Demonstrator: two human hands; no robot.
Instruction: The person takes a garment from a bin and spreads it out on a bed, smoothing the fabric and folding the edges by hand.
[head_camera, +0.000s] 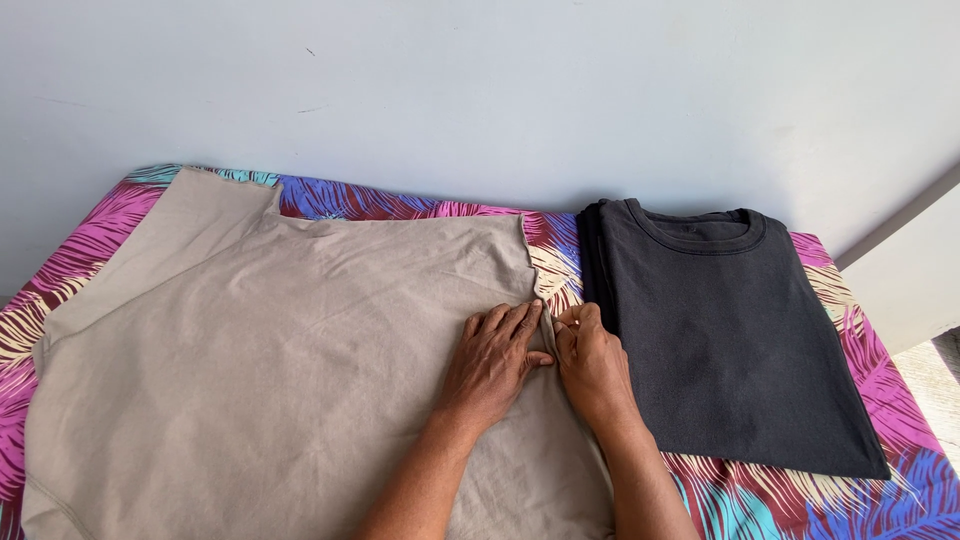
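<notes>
Head view shows a leaf-print tabletop (880, 370) carrying a beige shirt (250, 350) spread toward 9 o'clock beside a folded black shirt (730, 340), where left hand (490, 365) presses flat and right hand (590, 365) pinches the beige edge, a fold apparently starting that next calls for lifting this edge leftward.

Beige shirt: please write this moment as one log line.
left hand: flat on beige shirt | right hand: pinching its right edge | folded black t-shirt: alongside, right

no packages, labels, signs, screens.
</notes>
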